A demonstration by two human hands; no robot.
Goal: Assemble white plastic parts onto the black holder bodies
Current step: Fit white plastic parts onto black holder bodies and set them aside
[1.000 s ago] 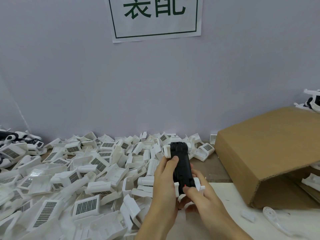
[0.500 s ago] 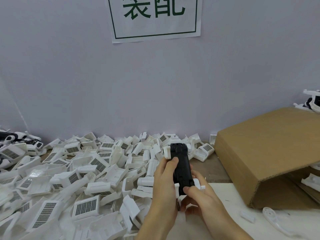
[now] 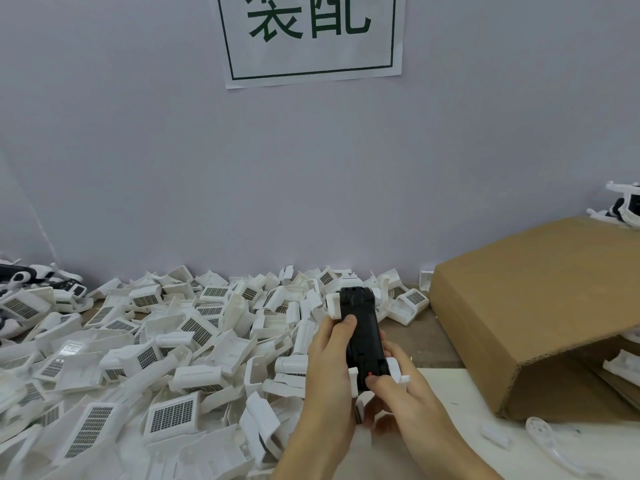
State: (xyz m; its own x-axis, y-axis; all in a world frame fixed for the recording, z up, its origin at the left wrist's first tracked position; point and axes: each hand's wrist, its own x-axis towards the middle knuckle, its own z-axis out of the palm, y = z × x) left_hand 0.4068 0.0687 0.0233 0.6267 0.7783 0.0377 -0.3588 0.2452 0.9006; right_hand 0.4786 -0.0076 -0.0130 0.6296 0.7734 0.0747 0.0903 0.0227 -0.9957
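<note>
Between both hands [image 3: 329, 372], unmoved black holder body [image 3: 363, 336]

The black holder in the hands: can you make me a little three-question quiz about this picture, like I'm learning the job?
1. True or false: both hands grip the black holder body.
2. Which side of the bench holds the pile of white plastic parts? A) the person's left B) the person's right C) inside the cardboard box
3. Fill in: the frame around the sign on the wall is ____ in colour.

Key
1. True: the left hand wraps its left side, and the right hand pinches its near end.
2. A
3. Green
</note>
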